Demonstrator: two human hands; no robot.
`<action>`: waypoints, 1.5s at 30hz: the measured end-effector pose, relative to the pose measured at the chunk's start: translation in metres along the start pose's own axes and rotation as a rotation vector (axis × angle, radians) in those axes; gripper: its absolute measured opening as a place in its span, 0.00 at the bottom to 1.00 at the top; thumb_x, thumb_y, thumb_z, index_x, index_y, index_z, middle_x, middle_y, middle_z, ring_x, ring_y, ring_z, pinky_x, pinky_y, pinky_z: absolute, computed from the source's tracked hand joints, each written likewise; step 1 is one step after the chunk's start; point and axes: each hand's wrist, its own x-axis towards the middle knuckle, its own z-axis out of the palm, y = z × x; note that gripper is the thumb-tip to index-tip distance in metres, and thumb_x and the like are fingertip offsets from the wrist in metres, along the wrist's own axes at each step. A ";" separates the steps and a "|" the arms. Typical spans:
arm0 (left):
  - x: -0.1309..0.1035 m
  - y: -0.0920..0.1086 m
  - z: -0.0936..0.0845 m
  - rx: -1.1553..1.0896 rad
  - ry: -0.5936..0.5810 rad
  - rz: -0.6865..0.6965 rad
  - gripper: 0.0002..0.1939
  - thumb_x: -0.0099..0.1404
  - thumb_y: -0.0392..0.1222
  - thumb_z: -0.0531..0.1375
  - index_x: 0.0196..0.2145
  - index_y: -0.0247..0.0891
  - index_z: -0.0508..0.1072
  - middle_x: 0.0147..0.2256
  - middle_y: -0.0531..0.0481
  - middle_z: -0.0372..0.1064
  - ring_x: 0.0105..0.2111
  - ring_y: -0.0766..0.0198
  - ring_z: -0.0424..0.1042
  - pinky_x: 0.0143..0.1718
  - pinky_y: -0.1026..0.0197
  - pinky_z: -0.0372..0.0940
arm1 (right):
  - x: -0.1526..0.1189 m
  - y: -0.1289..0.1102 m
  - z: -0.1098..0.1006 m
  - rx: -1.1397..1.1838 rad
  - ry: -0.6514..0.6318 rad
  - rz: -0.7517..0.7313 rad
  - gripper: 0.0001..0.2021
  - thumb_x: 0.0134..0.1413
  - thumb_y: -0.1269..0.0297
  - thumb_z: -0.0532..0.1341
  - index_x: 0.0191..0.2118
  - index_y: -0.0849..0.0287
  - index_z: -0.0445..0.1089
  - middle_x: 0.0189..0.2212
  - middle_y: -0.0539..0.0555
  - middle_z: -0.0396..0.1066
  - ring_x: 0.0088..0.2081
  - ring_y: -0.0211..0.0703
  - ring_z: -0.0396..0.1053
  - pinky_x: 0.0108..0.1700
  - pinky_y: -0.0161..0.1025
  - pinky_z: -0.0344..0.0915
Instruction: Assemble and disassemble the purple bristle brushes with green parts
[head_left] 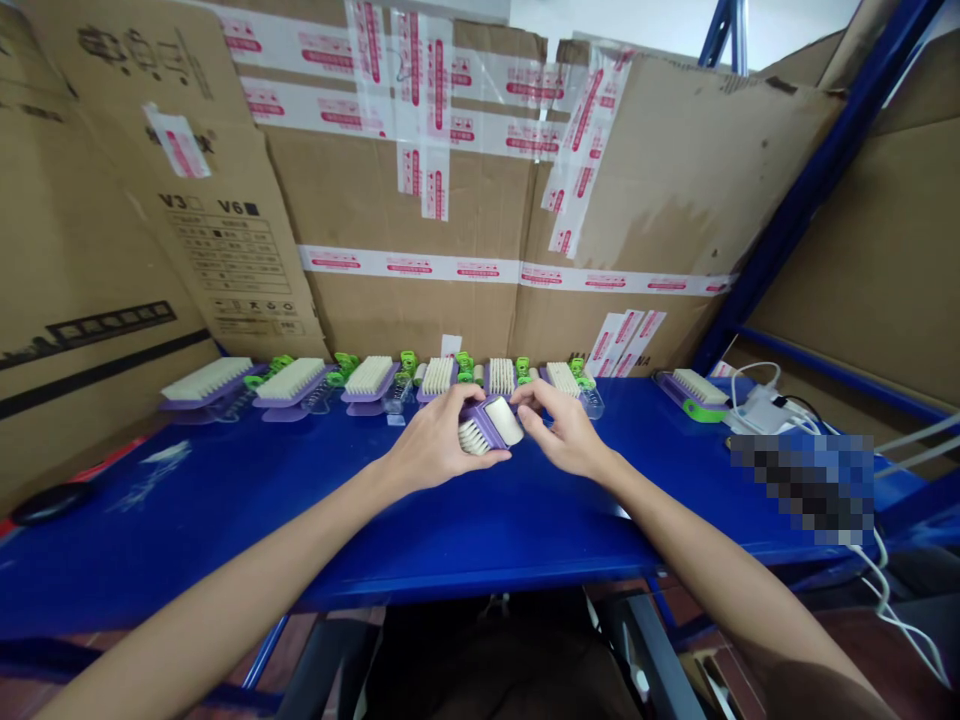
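My left hand (435,435) is closed around a scrub brush (487,425) with a purple body and cream bristles, held above the blue tabletop. The bristles point down and to the left, and a smooth white piece faces right. Beside that white end is my right hand (562,425), fingers bent and apart from the thumb. Its fingertips are at or very close to the brush; whether they touch it I cannot tell. Behind both hands, similar brushes (369,376) stand in a row, bristles up, with green parts and clear plastic pieces among them.
Cardboard panels (420,200) with printed tape wall the back of the blue table (480,540). At right sit another brush (694,392) with a green end and a white adapter with cables (761,410). A black round object (52,503) lies at far left. Blue rack posts (810,190) rise at right.
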 end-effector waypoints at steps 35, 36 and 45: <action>-0.011 0.008 0.021 -0.385 0.064 0.153 0.38 0.76 0.63 0.68 0.72 0.50 0.58 0.63 0.38 0.67 0.60 0.46 0.75 0.61 0.39 0.74 | 0.004 -0.012 -0.010 -0.048 0.084 -0.163 0.15 0.83 0.49 0.58 0.51 0.54 0.74 0.41 0.55 0.78 0.42 0.48 0.74 0.47 0.47 0.70; -0.011 0.008 0.021 -0.381 0.066 0.147 0.38 0.76 0.63 0.68 0.72 0.51 0.58 0.64 0.38 0.67 0.60 0.46 0.75 0.61 0.39 0.74 | 0.004 -0.012 -0.011 -0.058 0.070 -0.174 0.15 0.80 0.47 0.62 0.51 0.54 0.74 0.41 0.55 0.78 0.41 0.48 0.74 0.46 0.47 0.69; -0.006 0.011 0.013 -0.350 0.050 0.121 0.35 0.75 0.63 0.69 0.70 0.52 0.62 0.62 0.39 0.70 0.56 0.47 0.78 0.56 0.40 0.77 | 0.001 -0.010 -0.005 -0.158 0.032 -0.199 0.11 0.83 0.52 0.59 0.55 0.52 0.71 0.43 0.56 0.78 0.44 0.52 0.73 0.47 0.50 0.69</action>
